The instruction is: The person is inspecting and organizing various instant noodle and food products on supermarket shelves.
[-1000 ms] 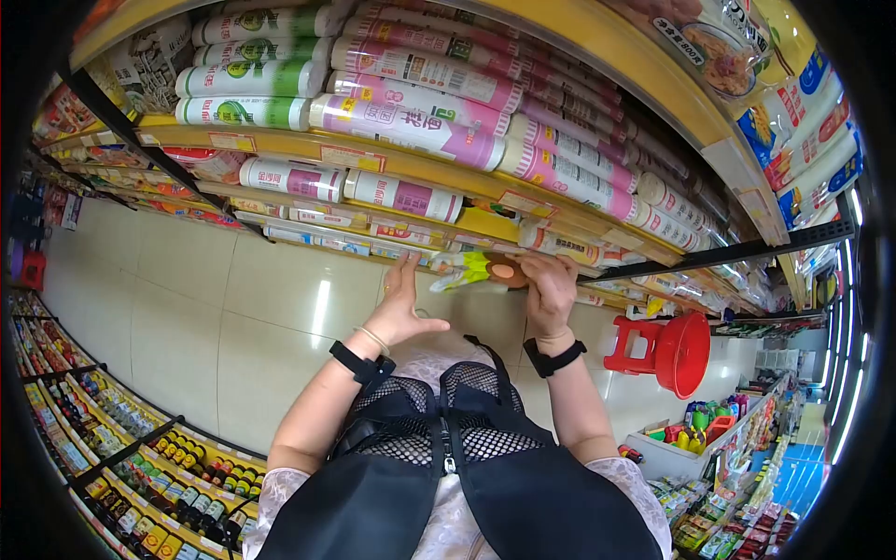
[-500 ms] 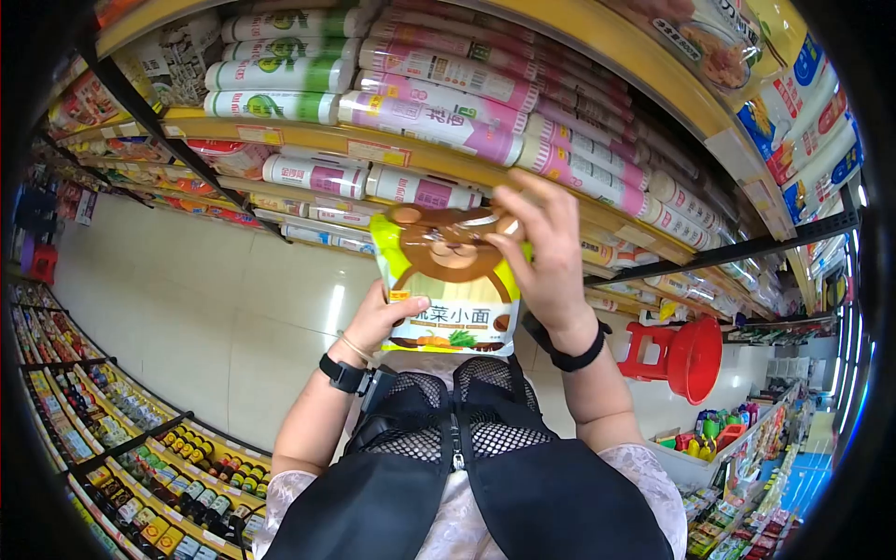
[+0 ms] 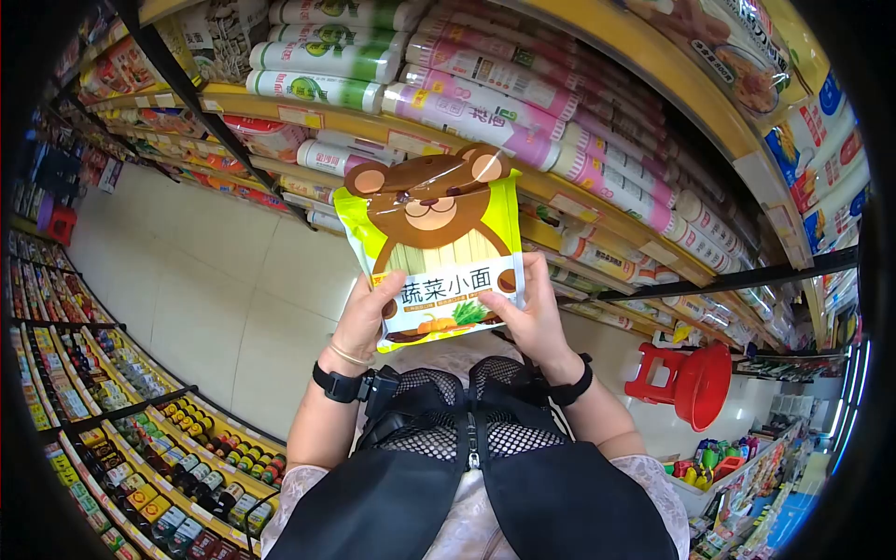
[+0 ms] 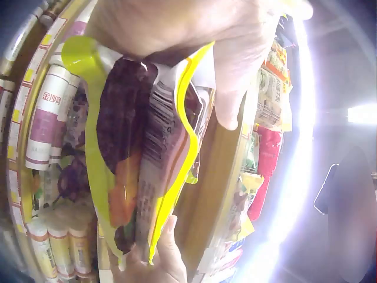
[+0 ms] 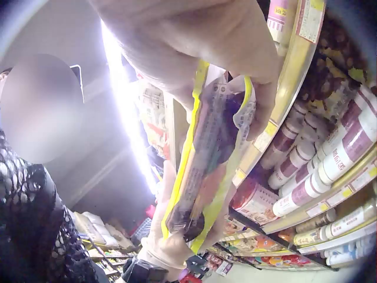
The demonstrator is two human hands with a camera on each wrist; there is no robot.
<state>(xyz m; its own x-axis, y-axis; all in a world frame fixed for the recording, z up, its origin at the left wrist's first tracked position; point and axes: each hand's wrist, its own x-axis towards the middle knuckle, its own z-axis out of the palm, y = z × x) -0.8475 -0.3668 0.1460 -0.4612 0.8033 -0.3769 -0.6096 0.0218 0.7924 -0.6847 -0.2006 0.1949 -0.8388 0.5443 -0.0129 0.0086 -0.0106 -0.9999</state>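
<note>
A bag of dried noodles [image 3: 437,233] with a brown bear design, green-yellow edges and a carrot picture is held upright in front of the body, its printed face toward the head camera. My left hand [image 3: 362,313] grips its lower left side, thumb on the front. On the lower right side, my right hand [image 3: 539,322] grips it the same way, with the other fingers hidden behind. Both wrist views look along the bag's underside: the left one shows its bottom fold [image 4: 132,159] between the two hands, and the right one shows the yellow seam [image 5: 187,162].
Shelves of wrapped noodle rolls [image 3: 476,107] rise just beyond the bag, with a yellow shelf edge [image 3: 420,142] near its top. A red stool [image 3: 651,373] and red basin [image 3: 702,388] stand at right. Bottles [image 3: 201,467] line a shelf at lower left.
The bag came up from low by the shelf, held by the right hand, and turned its front to the camera. The left hand took its side; the right hand then moved from its top to its lower right.
</note>
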